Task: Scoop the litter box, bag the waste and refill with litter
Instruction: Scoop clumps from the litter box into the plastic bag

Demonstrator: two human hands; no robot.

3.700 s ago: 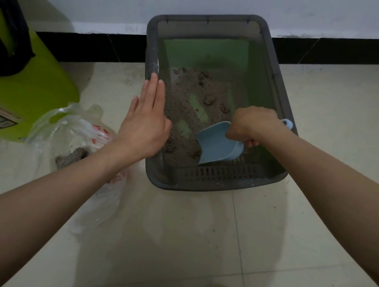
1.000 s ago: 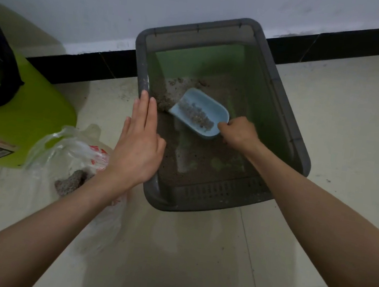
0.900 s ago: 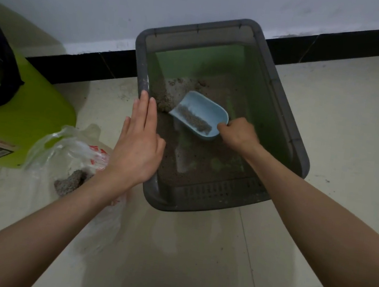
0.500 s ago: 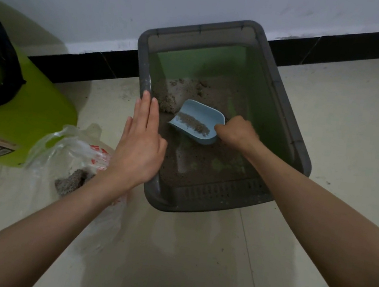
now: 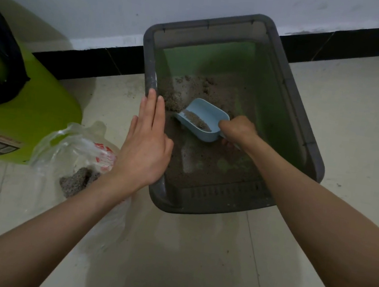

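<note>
scoop: our right hand point(image 5: 237, 130) grips the handle of the blue scoop point(image 5: 201, 120), which has slid back from the far left corner toward the middle of the litter box point(image 5: 307, 126); a thin line of litter lies in its bowl.
meaning: we judge the scooping is mid-pass, with clumps left by the far wall and nothing yet carried to the bag.
left hand: our left hand point(image 5: 145, 148) stays flat, fingers straight, pressing on the box's left rim, holding nothing.
waste bag: the clear plastic bag point(image 5: 70, 151) lies on the floor just left of the box, a grey clump inside.
hidden: the scoop's handle is covered by our fist; we cannot tell what the green container point(image 5: 29, 116) at the left edge is, being cut off.
</note>
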